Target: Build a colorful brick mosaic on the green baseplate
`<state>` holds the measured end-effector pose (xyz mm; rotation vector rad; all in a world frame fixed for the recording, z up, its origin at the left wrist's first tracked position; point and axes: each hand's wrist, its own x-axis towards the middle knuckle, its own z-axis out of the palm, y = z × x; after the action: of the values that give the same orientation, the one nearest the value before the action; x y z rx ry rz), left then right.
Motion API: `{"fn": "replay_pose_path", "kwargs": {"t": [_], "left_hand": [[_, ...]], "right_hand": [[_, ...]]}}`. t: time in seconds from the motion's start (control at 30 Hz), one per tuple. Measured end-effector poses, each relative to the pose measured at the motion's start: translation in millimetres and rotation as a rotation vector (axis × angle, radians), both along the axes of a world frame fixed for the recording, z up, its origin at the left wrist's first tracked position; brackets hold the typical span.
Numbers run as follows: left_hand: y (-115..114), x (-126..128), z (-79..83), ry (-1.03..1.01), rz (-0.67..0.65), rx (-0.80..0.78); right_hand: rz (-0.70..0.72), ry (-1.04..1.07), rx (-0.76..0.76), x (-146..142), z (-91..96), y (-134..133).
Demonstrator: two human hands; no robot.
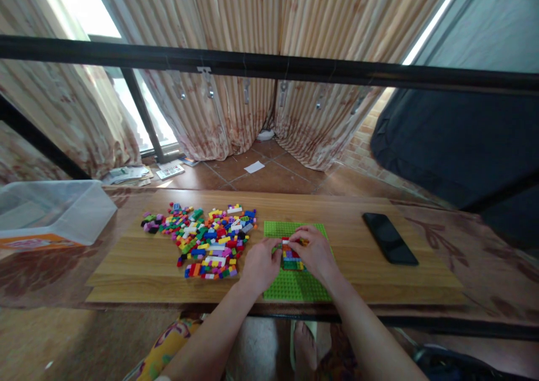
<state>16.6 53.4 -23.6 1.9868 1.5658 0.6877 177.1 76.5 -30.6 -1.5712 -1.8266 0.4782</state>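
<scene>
A green studded baseplate [295, 289] lies on the wooden board, with a small build of multicoloured toy bricks [292, 261] on its middle. At the left edge of the build my left hand [261, 262] is closed, thumb and fingertips together; what they hold is too small to make out. My right hand [314, 253] reaches over the build's upper right part, its fingers pinched on a small toy brick at the far edge. The two hands' fingertips are close together there, and my right fingers cover part of the build.
Loose toy bricks [214, 240] are spread in a pile left of the baseplate. A black phone [390, 238] lies on the right of the wooden board [138, 274]. At far left stands a clear plastic bin [95, 212]. A dark metal bar [252, 63] crosses beyond the board, before curtains.
</scene>
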Motion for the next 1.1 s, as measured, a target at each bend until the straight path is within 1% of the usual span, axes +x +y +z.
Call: {"fn": "replay_pose_path", "kwargs": {"t": [0.17,0.43,0.57,0.67,0.77,0.87,0.93,0.97,1.1], "left_hand": [[-8.5,4.9,3.0,0.11,-0.01,0.047],[-17.9,10.7,0.5,0.466,-0.077,0.094],[-19.5,12.3,0.4,0.527,-0.098,0.094],[-20.3,12.5,0.7,0.522,-0.096,0.088],[-20.9,11.9,-0.9,0.478,-0.094,0.096],[-20.6,11.1,-3.9,0.408,-0.079,0.106],[-19.7,10.7,-5.4,0.347,-0.045,0.101],[-19.1,10.5,-5.8,0.315,-0.022,0.093],[-17.4,10.2,-6.0,0.224,0.051,0.057]], "right_hand": [[0.018,-0.032,0.023,0.8,-0.8,-1.0],[0.007,-0.042,0.046,-0.8,-2.5,-1.7],[0.001,-0.038,0.029,-1.4,-4.9,-0.7],[0.016,-0.01,0.021,-0.8,-3.2,-0.5],[0.02,0.076,0.014,2.4,0.2,0.7],[-0.095,0.179,-0.007,7.7,1.8,3.5],[-0.161,0.195,-0.032,10.3,1.2,5.3],[-0.167,0.189,-0.045,10.8,0.4,5.9],[-0.113,0.151,-0.078,7.5,-4.4,6.0]]}}
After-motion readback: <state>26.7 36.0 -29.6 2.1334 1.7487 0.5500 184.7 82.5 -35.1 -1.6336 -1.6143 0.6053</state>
